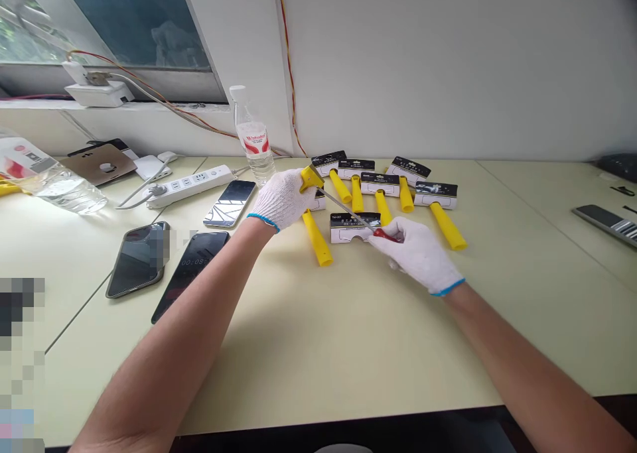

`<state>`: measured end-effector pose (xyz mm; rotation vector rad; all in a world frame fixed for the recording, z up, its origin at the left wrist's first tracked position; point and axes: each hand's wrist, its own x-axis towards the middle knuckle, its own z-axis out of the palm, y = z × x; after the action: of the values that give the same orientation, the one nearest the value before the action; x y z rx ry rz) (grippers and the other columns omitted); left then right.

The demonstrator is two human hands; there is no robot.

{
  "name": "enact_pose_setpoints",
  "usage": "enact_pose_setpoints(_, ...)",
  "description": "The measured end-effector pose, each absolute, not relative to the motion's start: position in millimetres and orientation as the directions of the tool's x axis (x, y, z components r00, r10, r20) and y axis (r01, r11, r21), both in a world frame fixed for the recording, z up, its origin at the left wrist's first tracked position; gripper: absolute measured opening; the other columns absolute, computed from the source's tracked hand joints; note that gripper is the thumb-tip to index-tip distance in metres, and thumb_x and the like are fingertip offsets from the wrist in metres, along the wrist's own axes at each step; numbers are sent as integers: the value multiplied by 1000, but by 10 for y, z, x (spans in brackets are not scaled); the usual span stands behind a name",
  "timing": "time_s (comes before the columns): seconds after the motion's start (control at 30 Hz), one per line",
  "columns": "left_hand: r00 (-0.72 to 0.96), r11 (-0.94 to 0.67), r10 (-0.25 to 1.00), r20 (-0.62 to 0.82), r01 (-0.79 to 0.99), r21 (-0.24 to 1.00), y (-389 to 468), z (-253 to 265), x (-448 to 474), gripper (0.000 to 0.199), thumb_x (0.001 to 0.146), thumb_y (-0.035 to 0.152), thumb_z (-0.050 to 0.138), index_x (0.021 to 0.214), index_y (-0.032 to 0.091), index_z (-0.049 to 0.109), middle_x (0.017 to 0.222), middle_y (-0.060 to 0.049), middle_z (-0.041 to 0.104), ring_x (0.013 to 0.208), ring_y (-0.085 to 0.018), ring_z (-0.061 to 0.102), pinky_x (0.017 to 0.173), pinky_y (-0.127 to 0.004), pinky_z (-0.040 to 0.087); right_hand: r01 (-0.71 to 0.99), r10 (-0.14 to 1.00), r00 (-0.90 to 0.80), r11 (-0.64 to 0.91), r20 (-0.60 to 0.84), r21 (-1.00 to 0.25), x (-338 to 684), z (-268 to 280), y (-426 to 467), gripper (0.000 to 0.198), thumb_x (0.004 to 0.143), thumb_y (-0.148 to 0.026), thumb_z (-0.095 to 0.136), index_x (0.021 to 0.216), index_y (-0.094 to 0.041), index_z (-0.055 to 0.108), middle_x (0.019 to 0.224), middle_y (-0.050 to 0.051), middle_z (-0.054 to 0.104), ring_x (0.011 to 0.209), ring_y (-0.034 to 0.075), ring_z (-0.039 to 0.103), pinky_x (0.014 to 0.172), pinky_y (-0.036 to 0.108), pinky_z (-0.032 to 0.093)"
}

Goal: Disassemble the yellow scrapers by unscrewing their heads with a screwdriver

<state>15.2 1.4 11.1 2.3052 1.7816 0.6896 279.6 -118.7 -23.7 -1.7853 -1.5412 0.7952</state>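
- The left hand (288,197), in a white knitted glove with a blue cuff, is clamped on a yellow plastic tool head (310,178), raised above the far middle of the counter (318,360). A firm pinch there should stop the piece twisting under pressure.
- The right hand (415,247), gloved alike, is wrapped around the red handle of a screwdriver with a long, thin metal shaft (351,211). Its shaft slants far and left to the yellow head; whether the tip sits in a slot is too small to tell.
- Good work here probably depends on alignment: shaft straight into the fastening point, steady push along the shaft, the turn coming from the right wrist.
- The left fingers are best held out of the tip's line, since a slip would drive it into the thin knit.
- Below the shaft lies a black-and-white card sleeve (355,231) with a notched near edge; a low right wrist could brush it.
- Just near of the left hand, a yellow tubular plastic handle (317,239) rests on the counter, so lifting both hands slightly gives room.
- The clear plastic water bottle (255,138) stands just far and left of the left hand, so that elbow and wrist want small movements.
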Motion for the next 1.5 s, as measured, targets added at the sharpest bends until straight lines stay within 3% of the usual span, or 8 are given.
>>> enact_pose_setpoints(0.17, 166, -251, 959, 232, 877, 410, 14, 87, 127, 20, 91, 38, 58, 84, 20, 65, 71, -7, 61, 61, -22, 54, 57, -34, 35, 830, 961, 98, 64, 258, -554, 2739, -271, -1204, 36, 98, -56, 63, 88, -23, 71, 72, 2, 67, 66, 19, 58, 64, 33, 39)
enact_pose_setpoints(0.43, 165, -241, 962, 215, 884, 401, -16, 112, 127, 19, 88, 38, 61, 86, 20, 61, 71, -7, 59, 64, -23, 54, 56, -33, 33, 363, 916, 8, -376, -401, -853, 2725, -155, -1194, 43, 88, -60, 78, 85, -26, 52, 62, -8, 46, 46, 10, 33, 45, 26, 22)
enact_pose_setpoints(0.73, 224, -300, 950, 219, 853, 426, -36, 102, 76, 16, 92, 34, 53, 83, 21, 53, 74, -4, 61, 62, -17, 47, 59, -32, 35, 820, 976, 93, 38, 198, -572, 2697, -300, -1218, 49, 97, -70, 63, 89, -23, 73, 74, 3, 69, 68, 20, 59, 65, 33, 40)
enact_pose_setpoints(0.9, 178, -274, 954, 243, 846, 458, -48, 105, 81, 24, 93, 41, 58, 80, 20, 54, 66, -2, 53, 61, -16, 43, 59, -32, 32, 628, 994, 59, -112, -96, -770, 2689, -184, -1235, 61, 97, -77, 58, 72, -21, 59, 63, -1, 54, 56, 14, 43, 54, 29, 30)
enact_pose_setpoints(1.03, 201, -312, 938, 283, 848, 429, -52, 97, 85, 24, 93, 40, 60, 81, 20, 57, 66, -2, 52, 61, -17, 43, 60, -33, 32, 271, 869, -134, -430, -476, -861, 2746, -93, -1230, 56, 97, -77, 56, 92, -23, 64, 64, -7, 44, 45, 7, 21, 42, 25, 13)
enact_pose_setpoints(1.13, 188, -305, 939, 288, 841, 447, -59, 93, 79, 23, 94, 41, 59, 85, 20, 61, 71, -5, 59, 64, -19, 49, 61, -33, 34, 152, 810, -269, -498, -521, -854, 2765, -99, -1219, 46, 96, -70, 65, 99, -24, 61, 66, -9, 42, 44, 6, 13, 40, 23, 10)
enact_pose_setpoints(1.33, 205, -313, 938, 279, 848, 428, -60, 106, 77, 19, 94, 36, 55, 90, 20, 65, 83, -8, 69, 67, -22, 58, 59, -32, 37, 563, 985, 136, -166, -107, -809, 2703, -245, -1232, 45, 93, -64, 71, 79, -23, 58, 61, -4, 51, 51, 13, 47, 49, 27, 33)
enact_pose_setpoints(1.5, 217, -308, 944, 250, 852, 424, -85, 89, 132, 17, 93, 35, 60, 89, 20, 68, 77, -7, 69, 64, -22, 60, 59, -33, 39, 806, 962, 121, 48, 243, -590, 2714, -267, -1219, 45, 102, -59, 57, 82, -22, 73, 73, 5, 71, 68, 21, 63, 67, 34, 46)
